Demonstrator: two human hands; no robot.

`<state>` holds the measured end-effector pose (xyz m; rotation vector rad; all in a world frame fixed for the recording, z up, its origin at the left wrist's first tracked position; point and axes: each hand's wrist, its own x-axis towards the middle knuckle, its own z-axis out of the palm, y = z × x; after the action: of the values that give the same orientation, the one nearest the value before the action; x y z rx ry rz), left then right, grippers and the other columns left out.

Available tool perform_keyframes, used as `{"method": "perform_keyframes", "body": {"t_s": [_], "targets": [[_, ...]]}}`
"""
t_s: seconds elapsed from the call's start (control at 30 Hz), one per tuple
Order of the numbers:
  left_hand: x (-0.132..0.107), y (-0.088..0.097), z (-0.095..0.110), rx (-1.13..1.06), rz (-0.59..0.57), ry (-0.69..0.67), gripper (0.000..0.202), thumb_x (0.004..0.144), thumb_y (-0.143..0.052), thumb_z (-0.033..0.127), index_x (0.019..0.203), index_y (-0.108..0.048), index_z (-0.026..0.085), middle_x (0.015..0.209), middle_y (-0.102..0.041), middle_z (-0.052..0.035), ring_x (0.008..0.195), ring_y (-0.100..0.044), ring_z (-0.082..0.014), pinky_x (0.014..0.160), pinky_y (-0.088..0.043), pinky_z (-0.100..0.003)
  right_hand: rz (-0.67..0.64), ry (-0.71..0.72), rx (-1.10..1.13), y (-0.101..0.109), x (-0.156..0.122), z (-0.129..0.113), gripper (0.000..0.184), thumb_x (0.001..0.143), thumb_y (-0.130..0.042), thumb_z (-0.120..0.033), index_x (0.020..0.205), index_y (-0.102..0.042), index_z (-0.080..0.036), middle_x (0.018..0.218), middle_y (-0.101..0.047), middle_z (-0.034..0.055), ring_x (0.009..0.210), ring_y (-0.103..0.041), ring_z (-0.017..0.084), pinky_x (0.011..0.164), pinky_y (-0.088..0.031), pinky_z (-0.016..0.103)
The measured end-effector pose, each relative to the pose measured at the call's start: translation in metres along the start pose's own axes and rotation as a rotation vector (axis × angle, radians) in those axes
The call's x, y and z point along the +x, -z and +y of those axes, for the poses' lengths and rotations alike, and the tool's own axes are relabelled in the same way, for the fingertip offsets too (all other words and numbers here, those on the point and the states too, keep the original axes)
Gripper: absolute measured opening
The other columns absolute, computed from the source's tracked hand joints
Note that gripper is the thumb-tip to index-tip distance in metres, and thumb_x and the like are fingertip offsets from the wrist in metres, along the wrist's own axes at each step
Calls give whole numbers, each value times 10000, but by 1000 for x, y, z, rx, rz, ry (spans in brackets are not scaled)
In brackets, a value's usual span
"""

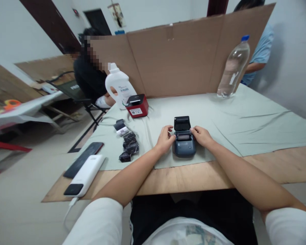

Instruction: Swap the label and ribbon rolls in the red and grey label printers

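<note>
A small dark blue label printer (185,146) lies on the grey-green cloth (244,122) with its black lid flipped up and a roll showing in the bay. My left hand (165,139) grips the printer's left side, fingers curled at the bay's edge. My right hand (201,135) holds the right side the same way, fingertips at the open compartment. Several small dark wrapped rolls (129,145) lie in a loose heap to the left of the printer.
A red and black printer (137,105) and a white jug (119,85) stand at back left, a clear water bottle (233,68) at back right. A cardboard screen (181,58) walls the far edge. A black phone (83,159) and white power bank (85,175) lie near left. People sit beyond.
</note>
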<state>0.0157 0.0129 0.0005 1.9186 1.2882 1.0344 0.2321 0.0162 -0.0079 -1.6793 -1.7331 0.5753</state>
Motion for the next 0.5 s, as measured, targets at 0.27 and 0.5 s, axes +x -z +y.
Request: {"method": "perform_keyframes", "body": {"t_s": [0.27, 0.5], "targets": [[19, -11, 33, 365, -82, 40, 231, 624, -702, 231, 849, -705, 182, 975, -532, -104, 1065, -466, -317, 989, -386, -451, -14, 6, 6, 0, 1, 2, 304, 893, -464, -437, 749, -608, -212, 687, -663, 23, 680, -570, 177, 640, -378, 281], [28, 9, 37, 82, 86, -49, 118, 687, -593, 183, 791, -647, 167, 848, -576, -35, 814, -541, -176, 795, -455, -309, -48, -1, 72, 2, -1, 2, 313, 872, -471, -476, 728, -582, -221, 605, -634, -2, 616, -558, 166, 599, -376, 278]]}}
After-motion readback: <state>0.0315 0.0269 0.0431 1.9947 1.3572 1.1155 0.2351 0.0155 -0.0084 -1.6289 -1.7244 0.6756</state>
